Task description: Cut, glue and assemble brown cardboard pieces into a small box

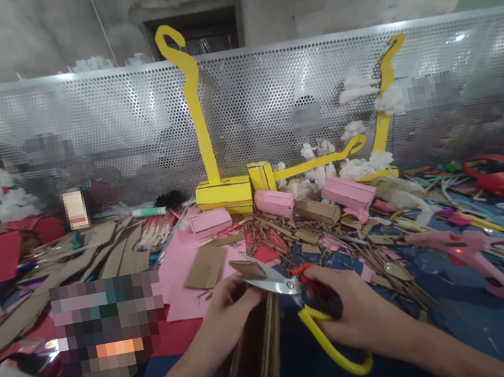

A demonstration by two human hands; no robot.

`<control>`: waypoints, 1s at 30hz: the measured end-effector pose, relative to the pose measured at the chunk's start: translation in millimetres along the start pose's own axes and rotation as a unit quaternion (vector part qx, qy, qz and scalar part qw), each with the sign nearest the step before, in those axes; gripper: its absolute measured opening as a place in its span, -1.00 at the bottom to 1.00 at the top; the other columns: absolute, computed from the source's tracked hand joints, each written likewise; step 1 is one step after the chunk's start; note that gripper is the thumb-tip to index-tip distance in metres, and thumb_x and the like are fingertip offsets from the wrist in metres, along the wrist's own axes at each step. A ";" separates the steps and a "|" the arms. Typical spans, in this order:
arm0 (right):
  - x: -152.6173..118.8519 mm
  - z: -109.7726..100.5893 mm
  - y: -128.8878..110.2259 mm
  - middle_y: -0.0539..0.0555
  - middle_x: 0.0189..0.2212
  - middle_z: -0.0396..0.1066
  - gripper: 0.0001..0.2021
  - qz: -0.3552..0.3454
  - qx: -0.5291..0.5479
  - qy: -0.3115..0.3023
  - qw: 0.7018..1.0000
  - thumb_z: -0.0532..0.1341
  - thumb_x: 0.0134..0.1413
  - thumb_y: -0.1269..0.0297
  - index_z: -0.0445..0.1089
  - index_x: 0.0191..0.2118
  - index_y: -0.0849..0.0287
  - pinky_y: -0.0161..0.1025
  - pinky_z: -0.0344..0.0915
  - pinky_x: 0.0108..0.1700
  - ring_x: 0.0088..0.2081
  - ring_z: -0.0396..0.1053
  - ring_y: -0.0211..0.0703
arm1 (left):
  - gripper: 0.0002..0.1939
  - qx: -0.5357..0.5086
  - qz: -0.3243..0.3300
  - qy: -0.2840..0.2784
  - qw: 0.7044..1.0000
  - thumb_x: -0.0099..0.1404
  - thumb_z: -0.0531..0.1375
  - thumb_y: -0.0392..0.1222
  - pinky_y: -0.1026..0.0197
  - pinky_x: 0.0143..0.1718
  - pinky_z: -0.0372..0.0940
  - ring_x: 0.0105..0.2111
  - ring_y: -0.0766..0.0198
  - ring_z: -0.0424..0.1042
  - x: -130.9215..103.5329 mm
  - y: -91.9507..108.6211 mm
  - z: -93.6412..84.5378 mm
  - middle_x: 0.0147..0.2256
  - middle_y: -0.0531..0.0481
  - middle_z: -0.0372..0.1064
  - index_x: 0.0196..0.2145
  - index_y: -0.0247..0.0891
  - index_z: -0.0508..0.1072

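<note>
My right hand (348, 305) is closed round the handles of a pair of scissors (273, 283), one handle red and one yellow. The blades are apart, with a small brown cardboard end (248, 269) between them. My left hand (232, 312) is closed on a long folded cardboard strip (265, 348) that runs down toward me; its fingertips are partly hidden behind the strip and the blade. Just beyond my left hand, a cardboard rectangle (206, 268) lies on a pink sheet (177, 292).
Yellow box shapes with hooked strips (223, 192) stand at the back before a perforated metal panel (124, 126). Pink boxes (275, 202) and cardboard scraps (394, 274) lie across the middle. At right is a pink glue gun (468, 251) with a cord; cardboard strips (117, 251) lie left.
</note>
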State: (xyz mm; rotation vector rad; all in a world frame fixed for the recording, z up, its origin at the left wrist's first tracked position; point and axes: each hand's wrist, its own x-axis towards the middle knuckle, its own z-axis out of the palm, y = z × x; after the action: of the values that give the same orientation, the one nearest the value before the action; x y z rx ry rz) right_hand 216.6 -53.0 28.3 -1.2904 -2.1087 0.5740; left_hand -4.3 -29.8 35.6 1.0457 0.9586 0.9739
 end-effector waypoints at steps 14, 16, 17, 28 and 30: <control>0.7 2.8 6.2 -0.15 -0.58 0.20 -0.79 0.014 -0.017 0.002 1.000 0.24 -0.08 0.43 0.14 -0.47 0.11 -0.32 -0.05 -0.48 -0.51 0.06 -0.32 | -0.59 -0.013 -0.057 -0.064 0.996 0.09 0.42 0.11 0.30 -0.50 0.38 -0.55 0.24 0.53 -6.4 6.4 4.1 -0.51 -0.13 0.58 -0.36 -0.35 0.56; 0.6 3.4 7.0 -0.15 -0.59 0.19 -0.80 0.017 -0.022 0.006 1.000 0.23 -0.09 0.43 0.14 -0.48 0.12 -0.33 -0.07 -0.48 -0.51 0.04 -0.32 | -0.58 -0.012 -0.060 -0.069 0.996 0.09 0.42 0.11 0.32 -0.51 0.37 -0.56 0.25 0.53 -6.8 6.1 4.5 -0.50 -0.15 0.58 -0.36 -0.36 0.56; 0.8 3.7 7.3 -0.15 -0.59 0.19 -0.80 0.020 -0.021 0.007 1.000 0.24 -0.10 0.43 0.14 -0.48 0.12 -0.33 -0.07 -0.48 -0.51 0.04 -0.32 | -0.58 -0.013 -0.061 -0.066 0.996 0.09 0.42 0.12 0.32 -0.51 0.37 -0.55 0.24 0.53 -7.1 6.0 4.8 -0.51 -0.14 0.58 -0.36 -0.35 0.56; 0.1 5.2 6.6 -0.15 -0.61 0.10 -0.76 0.054 0.013 0.013 0.998 0.28 -0.13 0.37 0.13 -0.53 0.13 -0.34 -0.12 -0.50 -0.51 -0.03 -0.32 | -0.63 -0.019 -0.060 -0.064 0.996 0.08 0.43 0.06 0.28 -0.49 0.38 -0.55 0.21 0.54 -7.5 6.9 4.9 -0.52 -0.11 0.56 -0.39 -0.33 0.55; 0.0 4.8 4.8 -0.15 -0.62 0.11 -0.75 0.058 0.011 0.007 0.998 0.28 -0.12 0.36 0.13 -0.54 0.13 -0.33 -0.12 -0.50 -0.51 -0.03 -0.32 | -0.64 -0.024 -0.057 -0.066 0.996 0.08 0.43 0.05 0.27 -0.48 0.39 -0.55 0.22 0.53 -7.8 7.4 5.0 -0.52 -0.10 0.56 -0.41 -0.34 0.55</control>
State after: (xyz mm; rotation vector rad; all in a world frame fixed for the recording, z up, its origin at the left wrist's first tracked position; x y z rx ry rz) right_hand 216.4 -51.1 21.7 -1.4071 -2.0194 0.6338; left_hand -3.0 -36.8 45.0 0.9911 0.8709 0.8196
